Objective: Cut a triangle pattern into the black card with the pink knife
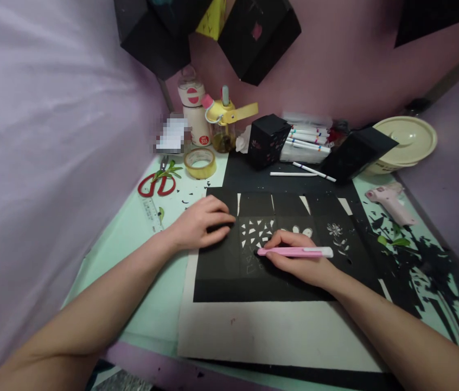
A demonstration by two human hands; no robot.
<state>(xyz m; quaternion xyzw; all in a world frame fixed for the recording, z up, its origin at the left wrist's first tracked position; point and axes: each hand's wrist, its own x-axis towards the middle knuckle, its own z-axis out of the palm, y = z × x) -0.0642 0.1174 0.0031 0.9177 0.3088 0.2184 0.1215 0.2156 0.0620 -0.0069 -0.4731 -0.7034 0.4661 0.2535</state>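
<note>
- Right now my right hand [303,266] is closed around the pink craft knife [294,252]. I hold it like a pen, thumb and first fingers pinching the barrel, with the blade end pointing left and its tip down on the black paper sheet [221,271].
- The tip sits at the lower edge of the triangle cut-outs [256,231], in the second panel from the sheet's left edge.
- Done, as I judge it: those triangles show white through. The next panel has rounded openings [300,231] (partly hidden behind my knuckles), and the panel nearest the right edge carries a flower cut-out [335,231] with leaves.
- Left to do, I think: a few faint outlines below the triangles look marked but not lifted out. The leftmost panel and the band along the sheet's near edge are uncut.
- My right wrist rests on the sheet, the hand rolled onto its little-finger side.
- My left hand [201,222] grips nothing. It lies palm down with loosely curled fingers on the sheet's far left corner.
- Both forearms come in from the table's near edge.
- The sheet lies on a white board [270,331] at the middle of the green table [152,304].
- Red scissors [157,184] and a tape roll [200,163] sit toward the far left corner. A glue gun [390,202] and black scraps [428,266] lie along the right edge.
</note>
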